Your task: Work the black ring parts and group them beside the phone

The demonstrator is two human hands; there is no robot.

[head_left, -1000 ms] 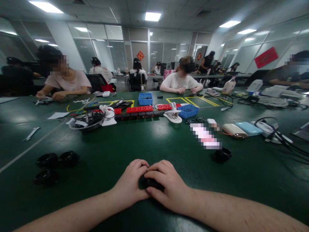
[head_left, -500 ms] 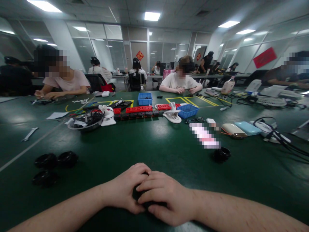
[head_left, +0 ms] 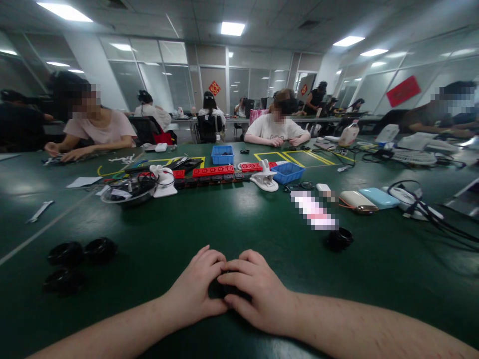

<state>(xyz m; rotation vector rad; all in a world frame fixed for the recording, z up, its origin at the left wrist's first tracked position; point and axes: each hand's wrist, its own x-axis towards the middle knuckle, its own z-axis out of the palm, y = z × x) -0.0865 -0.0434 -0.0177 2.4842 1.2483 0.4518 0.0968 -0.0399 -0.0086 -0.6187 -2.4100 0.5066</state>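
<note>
Right hand (head_left: 258,291) shifted forward, black ring (head_left: 339,242) beyond

Head cam, facing fwd/down, hands (head_left: 258,289) close, tabletop (head_left: 179,224) ahead

Glossy plastic rings (head_left: 101,249), smooth, shiny tabletop (head_left: 187,219), metal bowl (head_left: 129,201)

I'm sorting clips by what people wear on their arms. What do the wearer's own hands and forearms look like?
The left hand and right hand are both bare, without gloves. No ring, watch or bracelet shows. The left forearm and right forearm show no sleeves within the picture.
</note>
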